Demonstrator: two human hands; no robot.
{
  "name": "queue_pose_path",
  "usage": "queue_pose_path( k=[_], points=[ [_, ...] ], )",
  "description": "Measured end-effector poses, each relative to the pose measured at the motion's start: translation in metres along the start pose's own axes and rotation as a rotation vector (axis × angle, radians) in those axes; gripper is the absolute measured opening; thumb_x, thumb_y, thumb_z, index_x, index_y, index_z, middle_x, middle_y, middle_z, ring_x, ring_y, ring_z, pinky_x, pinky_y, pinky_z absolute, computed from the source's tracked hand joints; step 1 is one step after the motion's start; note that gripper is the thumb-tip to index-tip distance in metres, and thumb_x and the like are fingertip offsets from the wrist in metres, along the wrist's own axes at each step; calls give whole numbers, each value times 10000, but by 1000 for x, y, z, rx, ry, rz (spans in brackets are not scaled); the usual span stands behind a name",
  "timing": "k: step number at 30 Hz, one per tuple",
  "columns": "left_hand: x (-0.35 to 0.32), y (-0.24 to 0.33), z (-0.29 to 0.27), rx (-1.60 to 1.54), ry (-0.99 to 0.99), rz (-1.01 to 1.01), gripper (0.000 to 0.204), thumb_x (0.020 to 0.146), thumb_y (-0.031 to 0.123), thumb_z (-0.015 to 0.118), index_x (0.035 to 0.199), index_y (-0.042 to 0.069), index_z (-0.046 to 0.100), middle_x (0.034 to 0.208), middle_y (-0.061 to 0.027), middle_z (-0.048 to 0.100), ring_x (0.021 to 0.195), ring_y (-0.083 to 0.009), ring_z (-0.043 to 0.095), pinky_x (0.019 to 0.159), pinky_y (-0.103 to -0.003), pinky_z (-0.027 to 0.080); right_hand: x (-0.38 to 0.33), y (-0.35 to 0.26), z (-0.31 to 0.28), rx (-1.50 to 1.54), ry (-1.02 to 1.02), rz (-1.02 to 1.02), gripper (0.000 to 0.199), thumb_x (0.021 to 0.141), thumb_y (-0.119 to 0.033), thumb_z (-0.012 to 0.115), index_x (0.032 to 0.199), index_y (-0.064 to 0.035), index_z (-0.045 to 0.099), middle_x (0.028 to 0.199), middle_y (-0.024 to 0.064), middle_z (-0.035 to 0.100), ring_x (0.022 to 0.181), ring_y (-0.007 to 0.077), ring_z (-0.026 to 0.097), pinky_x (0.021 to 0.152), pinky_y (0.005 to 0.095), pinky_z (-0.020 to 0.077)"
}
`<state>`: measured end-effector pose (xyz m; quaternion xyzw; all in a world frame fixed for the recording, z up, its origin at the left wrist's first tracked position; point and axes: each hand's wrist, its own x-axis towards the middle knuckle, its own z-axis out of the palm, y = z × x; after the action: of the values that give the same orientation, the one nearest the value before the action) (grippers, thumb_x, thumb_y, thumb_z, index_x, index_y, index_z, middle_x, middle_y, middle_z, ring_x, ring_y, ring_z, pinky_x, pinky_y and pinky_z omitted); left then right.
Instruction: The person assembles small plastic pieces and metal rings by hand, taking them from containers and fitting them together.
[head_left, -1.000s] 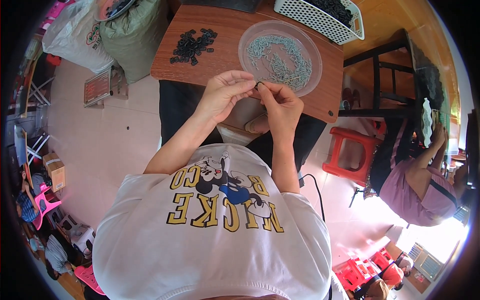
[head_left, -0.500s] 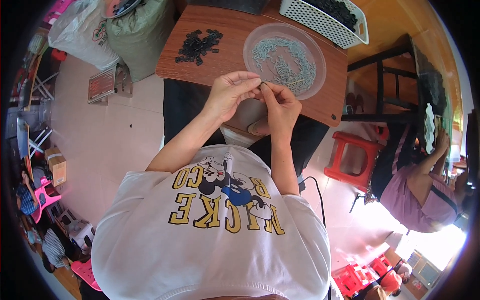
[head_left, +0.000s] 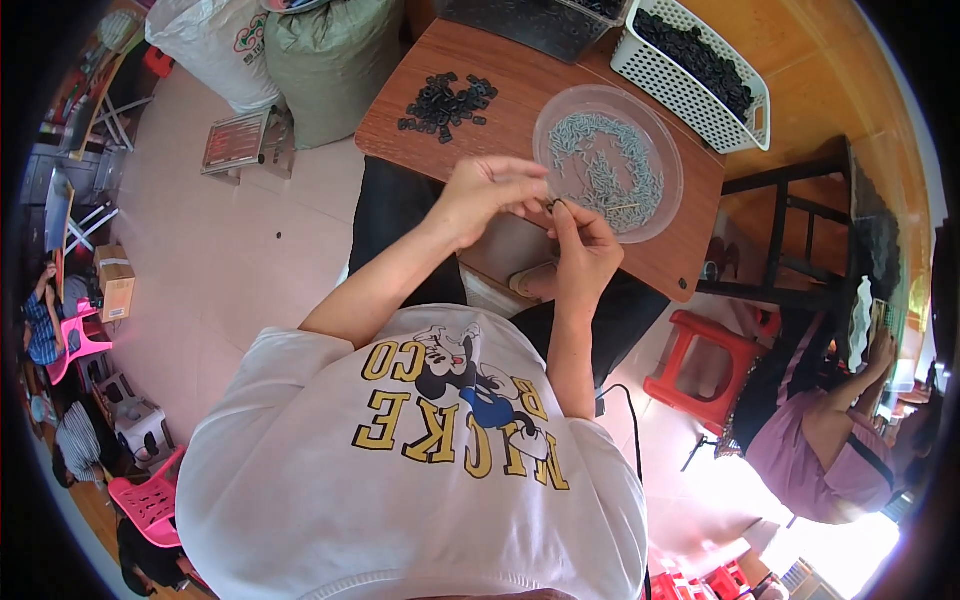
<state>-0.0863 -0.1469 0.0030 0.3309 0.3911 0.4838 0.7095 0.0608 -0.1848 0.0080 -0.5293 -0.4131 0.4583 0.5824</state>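
Upper left of the frame, a white sack beside a green sack, a low stool just below; far left, a cardboard box; lower left, a pink plastic chair; right, a red plastic stool near a person in mauve.

small workshop | piled black parts | tub of grey pieces | filled sacks | co-worker nearby

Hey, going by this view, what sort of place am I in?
Probably a small workshop for hand work with little parts. The wooden table holds a pile of black pieces and a round tub of tiny grey pieces, with a white basket of dark parts at its far edge.
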Motion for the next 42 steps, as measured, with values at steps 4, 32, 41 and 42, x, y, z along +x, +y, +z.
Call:
queue_pose_path(
  k=[4,32,41,42],
  points=[
    [34,36,-43,675,251,346,213,792,130,671,963,2,679,816,-90,684,710,-155,638,632,-279,487,2,-2,-9,50,40,-24,88,819,-43,663,874,25,669,755,34,653,636,58,562,604,179,436],
    [22,31,-21,-260,20,-11,194,845,-10,589,1017,-97,570,1001,-191,615,952,-289,634,819,-307,559,25,-17,4,430,-120,146,144,814,-19,652,950,26,659,817,26,644,725,66,562,674,188,430],
    [-6,15,15,-277,85,5,225,821,4,635,1030,-73,600,934,-143,644,845,-200,648,762,-293,558,11,-24,5,169,-102,34,115,802,-24,669,894,45,669,760,56,664,644,73,600,607,183,472],
    [-8,16,16,-279,91,3,221,820,3,636,1026,-71,603,932,-141,645,841,-196,647,757,-290,557,10,-25,5,167,-100,32,115,802,-24,669,894,45,669,760,56,664,644,73,600,607,183,472]
  ],
)
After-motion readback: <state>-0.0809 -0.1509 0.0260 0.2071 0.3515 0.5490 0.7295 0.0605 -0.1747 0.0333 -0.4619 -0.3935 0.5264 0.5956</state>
